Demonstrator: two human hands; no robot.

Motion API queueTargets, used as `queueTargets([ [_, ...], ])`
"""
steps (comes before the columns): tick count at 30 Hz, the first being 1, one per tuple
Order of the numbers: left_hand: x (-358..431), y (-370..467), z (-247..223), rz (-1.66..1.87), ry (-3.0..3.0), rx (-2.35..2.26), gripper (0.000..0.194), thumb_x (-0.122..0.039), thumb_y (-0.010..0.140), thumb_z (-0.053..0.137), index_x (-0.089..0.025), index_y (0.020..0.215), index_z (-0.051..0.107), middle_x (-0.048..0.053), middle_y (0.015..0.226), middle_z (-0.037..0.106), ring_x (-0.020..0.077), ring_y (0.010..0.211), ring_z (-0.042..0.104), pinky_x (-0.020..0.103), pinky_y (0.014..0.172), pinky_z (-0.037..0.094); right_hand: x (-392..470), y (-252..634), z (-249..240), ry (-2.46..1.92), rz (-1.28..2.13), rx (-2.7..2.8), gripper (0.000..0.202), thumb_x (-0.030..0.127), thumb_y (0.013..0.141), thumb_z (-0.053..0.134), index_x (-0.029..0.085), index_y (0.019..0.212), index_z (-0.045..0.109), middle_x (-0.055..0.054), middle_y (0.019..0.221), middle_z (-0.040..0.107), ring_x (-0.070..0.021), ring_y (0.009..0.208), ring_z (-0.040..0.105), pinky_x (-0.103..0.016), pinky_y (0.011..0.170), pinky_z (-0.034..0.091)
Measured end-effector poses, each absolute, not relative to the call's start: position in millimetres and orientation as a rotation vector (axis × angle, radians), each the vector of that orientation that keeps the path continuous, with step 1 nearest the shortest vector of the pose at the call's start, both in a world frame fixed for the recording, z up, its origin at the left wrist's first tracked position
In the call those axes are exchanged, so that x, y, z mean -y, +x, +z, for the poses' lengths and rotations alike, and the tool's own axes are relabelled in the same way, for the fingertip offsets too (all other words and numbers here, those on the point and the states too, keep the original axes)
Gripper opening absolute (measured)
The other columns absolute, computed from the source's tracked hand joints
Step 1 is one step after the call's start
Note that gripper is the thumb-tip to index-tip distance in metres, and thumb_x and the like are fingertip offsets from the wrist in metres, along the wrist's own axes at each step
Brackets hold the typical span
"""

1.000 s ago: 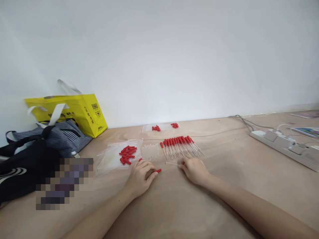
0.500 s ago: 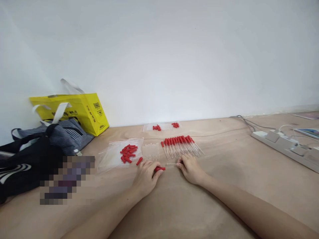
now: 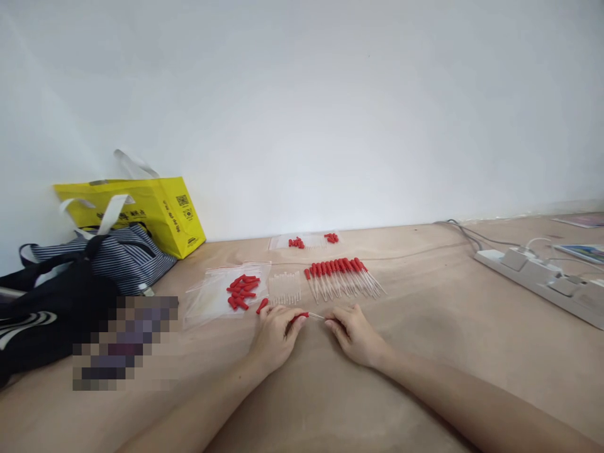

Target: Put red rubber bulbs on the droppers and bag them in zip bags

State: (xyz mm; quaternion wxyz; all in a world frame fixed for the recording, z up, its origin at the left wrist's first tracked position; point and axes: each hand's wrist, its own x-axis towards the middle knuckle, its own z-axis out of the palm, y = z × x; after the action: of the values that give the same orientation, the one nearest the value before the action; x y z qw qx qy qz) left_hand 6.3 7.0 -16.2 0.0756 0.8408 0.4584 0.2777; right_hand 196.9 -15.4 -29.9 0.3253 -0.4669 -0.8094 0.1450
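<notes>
My left hand (image 3: 278, 331) is closed on a red rubber dropper bulb (image 3: 300, 316), mostly hidden by the fingers. My right hand (image 3: 353, 333) pinches a thin clear dropper tube (image 3: 316, 316), whose far end meets the mouth of the bulb. How deep the tube sits cannot be seen. Behind my right hand lies a row of droppers with red bulbs (image 3: 337, 270). A loose red bulb (image 3: 262, 306) rests beside my left fingers. Several bare clear tubes (image 3: 285, 288) lie behind that hand, next to a plastic bag (image 3: 207, 296) with a pile of red bulbs (image 3: 243, 290) on it.
Near the wall lies another plastic bag (image 3: 283, 241) with red bulbs and tubes. A yellow bag (image 3: 184, 220), a striped bag (image 3: 141, 255) and a black bag (image 3: 56, 321) stand at the left. At the right is a white power strip (image 3: 542, 286) with plugs and cables.
My right hand has moved left with the tube, closing the gap to the bulb. The tube's end now meets the bulb in my left hand.
</notes>
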Motion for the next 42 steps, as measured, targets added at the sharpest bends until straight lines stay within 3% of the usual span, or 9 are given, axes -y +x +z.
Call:
queueTargets([
  [24, 2.0, 3.6, -14.8, 0.849, 2.641, -1.176, 0.016, -0.027, 0.08, 0.045, -0.021, 0.075, 0.059, -0.001, 0.067, 0.062, 0.0145, 0.068, 0.055, 0.044, 0.09, 0.022, 14.6, 196.2, -24.0, -1.059, 0.016, 2.312, 0.022, 0.013, 0.081, 0.038, 0.019, 0.082, 0.059, -0.001, 0.07, 0.057, -0.0114, 0.06, 0.043, -0.029, 0.066, 0.021],
  [36, -1.0, 3.8, -11.9, 0.78, 2.71, -1.126, 0.014, -0.026, 0.081, 0.046, -0.022, 0.076, 0.058, -0.003, 0.069, 0.064, 0.0143, 0.071, 0.055, 0.043, 0.09, 0.019, 15.1, 191.4, -23.6, -1.035, 0.171, 2.29, 0.022, 0.015, 0.084, 0.035, 0.017, 0.086, 0.057, -0.001, 0.074, 0.058, -0.0119, 0.065, 0.048, -0.026, 0.065, 0.026],
  [42, -5.3, -1.0, -7.4, 0.726, 2.793, -1.154, 0.016, -0.028, 0.084, 0.043, -0.022, 0.079, 0.057, -0.002, 0.078, 0.065, 0.0162, 0.08, 0.054, 0.043, 0.091, 0.016, 12.2, 197.1, -14.8, -1.09, 0.051, 2.431, 0.017, 0.022, 0.083, 0.045, 0.022, 0.087, 0.061, -0.003, 0.077, 0.06, -0.016, 0.076, 0.05, -0.029, 0.069, 0.026],
])
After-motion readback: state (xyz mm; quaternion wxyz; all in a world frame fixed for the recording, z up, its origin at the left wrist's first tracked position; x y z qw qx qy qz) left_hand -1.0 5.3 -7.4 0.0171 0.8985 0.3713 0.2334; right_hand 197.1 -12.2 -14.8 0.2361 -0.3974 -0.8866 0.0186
